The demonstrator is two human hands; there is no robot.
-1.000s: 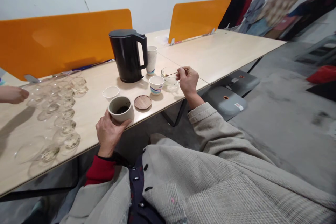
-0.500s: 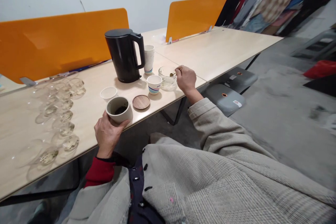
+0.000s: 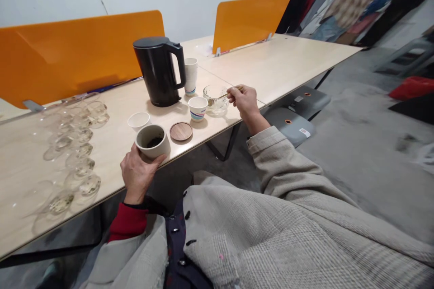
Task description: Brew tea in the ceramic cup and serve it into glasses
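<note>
My left hand (image 3: 137, 174) grips a stoneware cup (image 3: 152, 141) at the table's front edge, with dark leaves or grounds inside. My right hand (image 3: 246, 104) pinches a thin metal spoon (image 3: 224, 95), whose tip reaches into a clear glass bowl (image 3: 215, 99). The bowl holds a little pale residue. Next to it stands a striped paper cup (image 3: 198, 108). Between that cup and the stoneware cup lies a round wooden coaster (image 3: 181, 131).
A black electric kettle (image 3: 158, 72), a tall paper cup (image 3: 191, 76) and a small white cup (image 3: 139, 121) stand on the pale wooden table (image 3: 278, 65). Several clear glass cups (image 3: 77, 153) crowd its left side. Orange divider panels (image 3: 77, 56) line the back.
The co-worker's hand at the left edge has left the view. My right hand has shifted the spoon within the bowl, and my left hand still holds the cup.
</note>
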